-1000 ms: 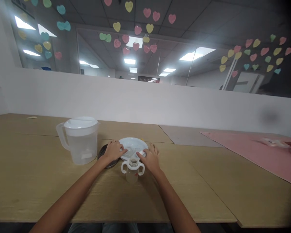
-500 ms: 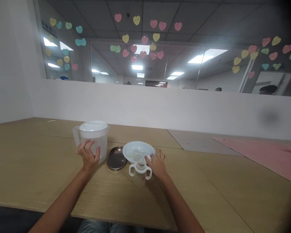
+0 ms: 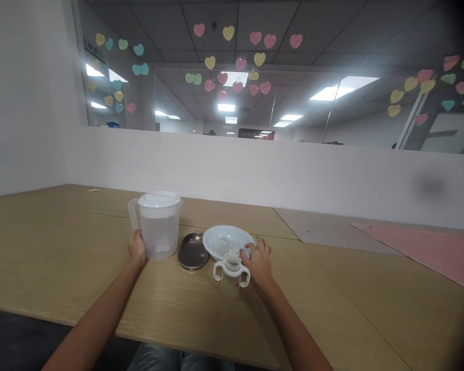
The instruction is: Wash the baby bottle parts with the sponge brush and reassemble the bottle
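Note:
My left hand [image 3: 136,250] is closed around the lower part of the handle of a clear plastic pitcher [image 3: 160,226], which has a white lid and is partly filled with water. My right hand [image 3: 260,260] holds the near right rim of a white bowl [image 3: 225,238], thumb on the rim and fingers beside it. A small clear baby bottle [image 3: 231,275] with two white side handles and no cap stands just in front of the bowl, touching my right thumb side. A round metal dish [image 3: 193,251] lies between the pitcher and the bowl.
Everything sits on a wooden table [image 3: 81,268] whose front edge runs close to my body. A pink mat [image 3: 429,250] covers the far right. A low white partition [image 3: 294,175] stands behind the table, under glass with coloured heart stickers.
My left hand left the bowl, moved left past the metal dish and closed on the pitcher's handle. My right hand stayed at the bowl. The view shifted to the left.

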